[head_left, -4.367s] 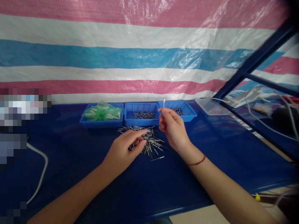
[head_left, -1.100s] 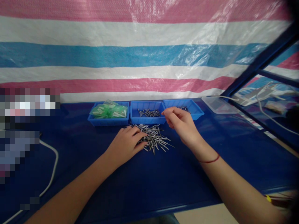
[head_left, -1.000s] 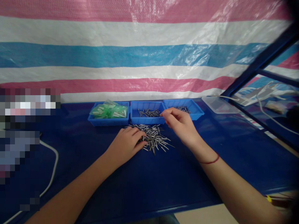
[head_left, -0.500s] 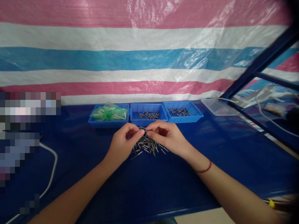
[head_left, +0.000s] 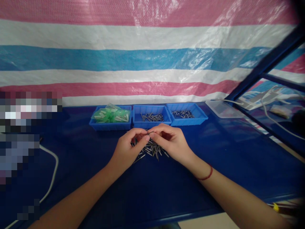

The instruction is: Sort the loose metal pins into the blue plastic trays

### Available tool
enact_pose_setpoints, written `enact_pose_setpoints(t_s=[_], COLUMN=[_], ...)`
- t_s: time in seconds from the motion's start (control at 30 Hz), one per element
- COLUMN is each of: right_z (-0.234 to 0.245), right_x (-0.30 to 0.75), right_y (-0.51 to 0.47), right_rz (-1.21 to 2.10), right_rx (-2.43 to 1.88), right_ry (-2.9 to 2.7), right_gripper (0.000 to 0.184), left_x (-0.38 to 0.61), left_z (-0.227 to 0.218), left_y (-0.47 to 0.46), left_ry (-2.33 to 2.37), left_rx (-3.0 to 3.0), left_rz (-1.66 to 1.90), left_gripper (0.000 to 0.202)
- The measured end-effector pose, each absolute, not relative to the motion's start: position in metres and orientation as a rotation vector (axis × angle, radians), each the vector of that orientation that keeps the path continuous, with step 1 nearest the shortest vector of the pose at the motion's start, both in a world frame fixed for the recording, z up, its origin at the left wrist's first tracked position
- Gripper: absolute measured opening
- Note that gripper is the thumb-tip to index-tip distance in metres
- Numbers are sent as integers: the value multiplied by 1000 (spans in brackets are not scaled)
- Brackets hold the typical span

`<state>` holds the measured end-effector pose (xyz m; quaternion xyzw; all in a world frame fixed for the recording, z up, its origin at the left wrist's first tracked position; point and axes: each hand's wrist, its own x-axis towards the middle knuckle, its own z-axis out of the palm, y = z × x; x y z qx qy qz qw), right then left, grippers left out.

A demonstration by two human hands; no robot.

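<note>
Over a loose pile of metal blind rivets (head_left: 152,149), my left hand (head_left: 130,144) and my right hand (head_left: 170,140) meet fingertip to fingertip. Both pinch with thumb and index finger at a thin metal rivet, mostly hidden behind the fingertips. The pile lies on the blue table (head_left: 143,194), just below and behind my fingers, partly covered by them. Straight behind my hands is a blue bin (head_left: 152,124) with rivets in it. To its right a second blue bin (head_left: 190,121) also holds rivets.
A third blue bin (head_left: 111,126) on the left holds green plastic bags (head_left: 105,116) with pale pieces. A clear plastic lid (head_left: 222,109) lies back right, near a dark blue metal frame (head_left: 257,79). A white cable (head_left: 56,168) curves at left. Striped sheeting (head_left: 143,58) hangs behind.
My hands have drawn closer together, the fingertips now touching. The left hand shifted slightly right and down. Less of the metal piece between the fingers shows.
</note>
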<state>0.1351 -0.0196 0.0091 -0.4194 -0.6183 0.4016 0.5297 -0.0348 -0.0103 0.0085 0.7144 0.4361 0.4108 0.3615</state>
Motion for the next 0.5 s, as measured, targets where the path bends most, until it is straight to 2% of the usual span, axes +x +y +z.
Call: enact_pose_setpoints(t_s=[0.33, 0.5], right_z=[10, 13], right_x=[137, 140], right_y=[-19, -20], right_rz=[851, 550], right_rx=[-1039, -1035], right_ry=[-1593, -1942], right_gripper=[13, 18], left_x=[-36, -37], left_z=[7, 7], left_y=[-10, -10], left_ry=[1203, 1184], left_rx=[1905, 1906], left_rz=[1102, 1148], left_gripper=[9, 9])
